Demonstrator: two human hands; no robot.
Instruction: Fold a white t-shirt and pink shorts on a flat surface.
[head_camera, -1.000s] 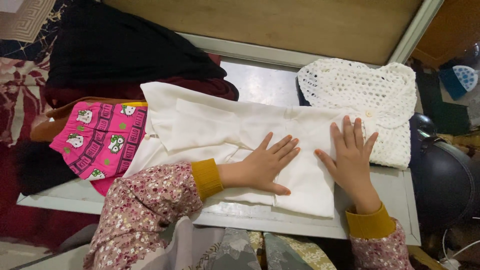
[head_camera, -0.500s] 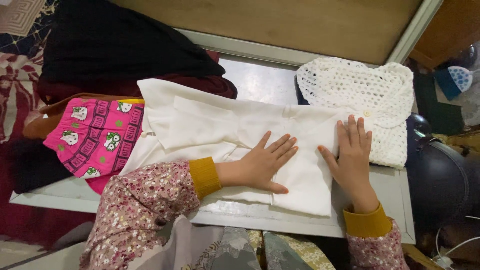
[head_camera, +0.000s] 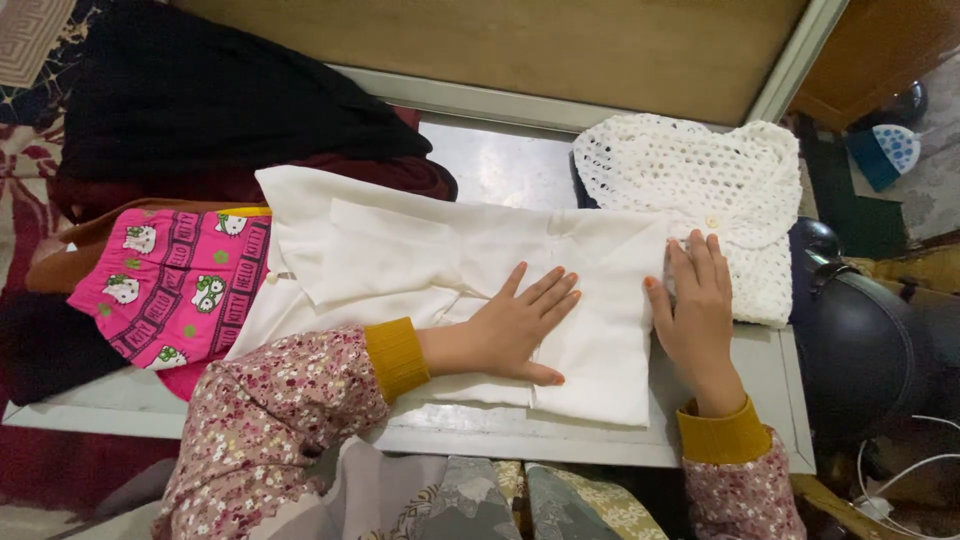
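Mid-frame on the grey board (head_camera: 500, 165), the left hand (head_camera: 510, 330) lies flat and open on the folded cream garment (head_camera: 420, 250) while the right hand (head_camera: 695, 310), fingers together, presses its right edge — a sideways push could, I reckon, rumple the fold or snag the white crochet top (head_camera: 700, 180).

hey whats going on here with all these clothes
A person in floral sleeves with mustard cuffs is pressing a folded white garment flat on a grey table. The left hand lies open on the middle of it; the right hand rests at its right edge, where it meets a white crochet top. A pink printed piece and dark clothes lie to the left.
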